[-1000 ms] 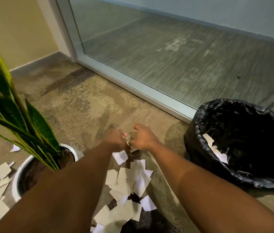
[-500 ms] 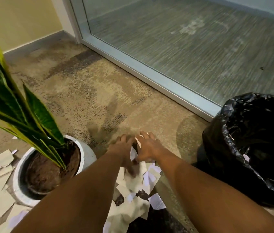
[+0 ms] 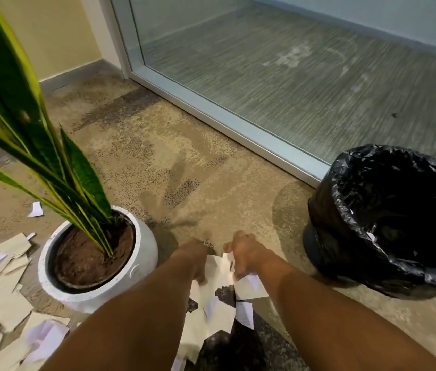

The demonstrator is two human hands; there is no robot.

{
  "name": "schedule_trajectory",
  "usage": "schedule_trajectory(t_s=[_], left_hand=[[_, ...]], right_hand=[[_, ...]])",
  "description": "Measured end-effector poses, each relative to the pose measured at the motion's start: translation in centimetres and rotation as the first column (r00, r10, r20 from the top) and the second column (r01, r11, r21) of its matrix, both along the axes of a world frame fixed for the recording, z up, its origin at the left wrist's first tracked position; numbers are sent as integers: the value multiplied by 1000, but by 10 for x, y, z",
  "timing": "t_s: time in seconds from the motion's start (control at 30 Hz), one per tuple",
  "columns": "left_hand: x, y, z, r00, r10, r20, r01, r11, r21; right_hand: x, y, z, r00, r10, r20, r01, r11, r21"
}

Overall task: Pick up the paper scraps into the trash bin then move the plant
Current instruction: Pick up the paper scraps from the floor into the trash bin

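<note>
White and beige paper scraps (image 3: 218, 314) lie in a pile on the carpet between my forearms. More paper scraps (image 3: 5, 303) are spread at the lower left beside the pot. My left hand (image 3: 198, 259) and my right hand (image 3: 247, 253) are down on the far end of the pile, fingers curled around scraps. A snake plant (image 3: 51, 145) with long green, yellow-edged leaves stands in a round white pot (image 3: 146, 253) to the left of my hands. The trash bin (image 3: 388, 223), lined with a black bag, stands at the right, with a few scraps inside.
A glass wall with a pale metal frame (image 3: 238, 127) runs diagonally behind the carpet. A yellow wall (image 3: 59, 30) with a grey baseboard closes the far left corner. One stray scrap (image 3: 35, 209) lies left of the plant.
Both hands went from raised and pinched together down onto the scrap pile and now curl around scraps. The view shifted, so the bin and plant sit lower and closer.
</note>
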State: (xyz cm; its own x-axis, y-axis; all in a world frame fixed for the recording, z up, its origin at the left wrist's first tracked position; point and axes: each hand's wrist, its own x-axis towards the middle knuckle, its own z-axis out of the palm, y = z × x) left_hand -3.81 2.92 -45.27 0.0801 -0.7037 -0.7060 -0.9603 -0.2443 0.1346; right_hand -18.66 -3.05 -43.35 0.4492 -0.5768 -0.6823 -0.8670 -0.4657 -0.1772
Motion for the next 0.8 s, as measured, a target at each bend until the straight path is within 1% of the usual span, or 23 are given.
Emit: schedule_trajectory(t_s=[0.13,0.2,0.27,0.37,0.47,0.53,0.6,0.7,0.8], left_hand=[[2,-2,7,1000,20,9,-20,1000,-4],[3,-6,15,997,75,5,-75,997,-28],[3,-10,26,988,152,-5,-152,985,-82],[1,-17,41,963,268,-21,-266,939,-220],[-2,-26,59,901,419,-115,-433,842,-321],[-5,-32,75,861,483,-161,-507,783,-361],[-10,-38,91,811,543,-218,-582,710,-396],[-18,-51,114,733,593,-333,-677,591,-438],[-26,-66,139,652,584,-483,-756,459,-467]], right_hand=[[-4,4,-2,998,-28,54,30,999,-20],[-8,3,6,998,-42,40,43,999,-27],[-12,1,16,997,-62,49,64,996,-57],[-14,-3,33,990,-115,83,127,981,-150],[-10,-11,50,951,-220,217,272,929,-252],[-6,-17,65,924,-244,294,336,886,-319],[-2,-22,82,911,-238,337,371,832,-414],[4,-30,108,899,-195,391,401,723,-562],[6,-37,137,879,-166,448,441,640,-629]])
